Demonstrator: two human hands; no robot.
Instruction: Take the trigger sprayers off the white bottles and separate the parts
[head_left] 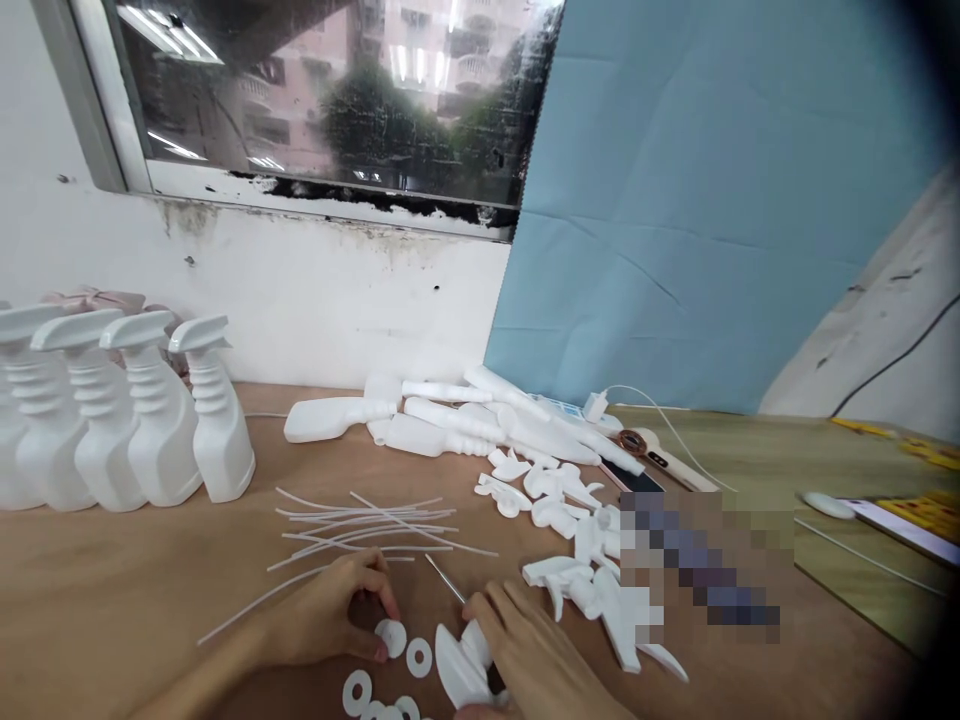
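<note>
Between the thumb and forefinger of my left hand (337, 610) is a flat white washer (393, 634). Beside it another white ring washer (419, 671) lies on the table, with several more washers (357, 692) at the bottom edge. My right hand (529, 645) is closed round a white spray trigger head (457, 668), whose lower part is cut off by the frame. A thin metal rod (444, 577) sticks out at the fingertips of this hand; its other end is hidden. Thin white tubes (367, 525) lie crossed beyond my left hand.
Several white spray bottles (217, 430) with heads stand upright at the left. Loose white bottles (442, 430) lie in a heap near the wall. More trigger heads (555, 500) are scattered right of centre. A phone (630, 478) and a charger cable (667, 420) lie beyond.
</note>
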